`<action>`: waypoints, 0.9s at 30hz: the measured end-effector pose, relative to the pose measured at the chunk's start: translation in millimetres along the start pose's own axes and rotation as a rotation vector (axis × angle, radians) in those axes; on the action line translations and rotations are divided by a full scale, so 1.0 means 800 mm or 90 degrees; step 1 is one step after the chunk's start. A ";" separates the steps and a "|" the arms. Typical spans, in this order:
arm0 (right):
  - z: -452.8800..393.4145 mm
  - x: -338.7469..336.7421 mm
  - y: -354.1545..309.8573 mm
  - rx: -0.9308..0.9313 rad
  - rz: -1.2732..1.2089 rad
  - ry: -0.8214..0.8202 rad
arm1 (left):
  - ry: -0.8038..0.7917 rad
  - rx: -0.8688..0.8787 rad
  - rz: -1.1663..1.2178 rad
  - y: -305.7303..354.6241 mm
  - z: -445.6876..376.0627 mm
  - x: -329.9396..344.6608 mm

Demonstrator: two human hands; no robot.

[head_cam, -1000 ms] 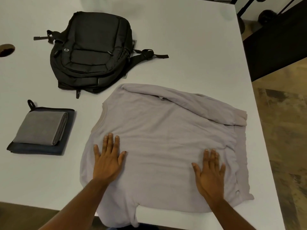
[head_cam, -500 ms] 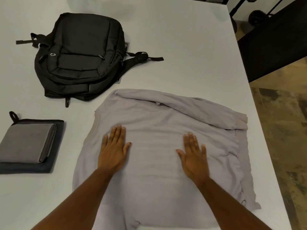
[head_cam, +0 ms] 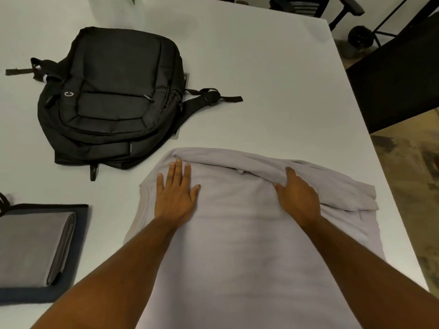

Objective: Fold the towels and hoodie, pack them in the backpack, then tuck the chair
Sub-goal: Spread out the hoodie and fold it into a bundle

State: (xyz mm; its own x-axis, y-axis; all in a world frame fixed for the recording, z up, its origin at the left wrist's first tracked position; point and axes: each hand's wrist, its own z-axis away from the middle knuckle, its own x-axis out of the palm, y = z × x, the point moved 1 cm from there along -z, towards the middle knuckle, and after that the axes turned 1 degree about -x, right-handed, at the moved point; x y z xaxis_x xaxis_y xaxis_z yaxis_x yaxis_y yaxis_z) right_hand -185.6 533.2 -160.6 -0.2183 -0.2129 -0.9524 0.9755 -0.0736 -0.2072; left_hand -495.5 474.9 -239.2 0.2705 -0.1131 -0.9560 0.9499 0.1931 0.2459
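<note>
I take the hoodie (head_cam: 249,233) as my landmark: it lies flat on the white table (head_cam: 273,79), pale lilac, filling the near centre, with a rolled band of its own fabric, hood or sleeve I cannot tell, lying across its far edge. Beyond its far-left corner rests the black backpack (head_cam: 111,96), apparently zipped shut, straps splayed. To the left of the hoodie, well apart from it, sits the towel stack: a folded grey towel (head_cam: 31,248) on top of a folded dark towel (head_cam: 78,257). I judge the towels done and the hoodie fold in progress; packing and the chair remain. To do this step well, I would press the body panel taut, keep one palm as an anchor, and bring the loose far band over in a straight line so the edges align and no crease is trapped underneath. The left hand (head_cam: 175,195) lies palm-down on the hoodie's far-left area, fingers extended and slightly spread, holding nothing, only pressing. The right hand (head_cam: 297,198) rests at the far-right area, fingers curled narrow into the rolled band, pinching a ridge of that fabric between thumb and fingertips.
</note>
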 end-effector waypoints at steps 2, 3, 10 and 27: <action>-0.030 -0.005 -0.017 0.012 0.042 -0.047 | 0.018 0.005 -0.010 -0.003 0.001 0.004; -0.042 -0.006 -0.022 0.015 0.074 -0.069 | 0.024 0.007 -0.009 -0.003 0.001 0.005; -0.099 -0.047 -0.057 -0.016 0.202 -0.052 | 0.045 0.015 -0.004 -0.003 0.002 0.008; -0.154 -0.107 -0.090 -0.102 0.574 -0.431 | 0.030 0.004 0.005 -0.003 0.002 0.002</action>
State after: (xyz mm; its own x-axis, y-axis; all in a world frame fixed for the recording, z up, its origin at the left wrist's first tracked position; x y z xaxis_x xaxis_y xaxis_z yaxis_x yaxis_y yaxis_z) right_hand -234.1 676.9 -91.8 0.6421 -0.6110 -0.4629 0.7660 0.4870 0.4197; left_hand -496.7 472.6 -241.0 0.2698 -0.0658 -0.9607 0.9491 0.1869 0.2537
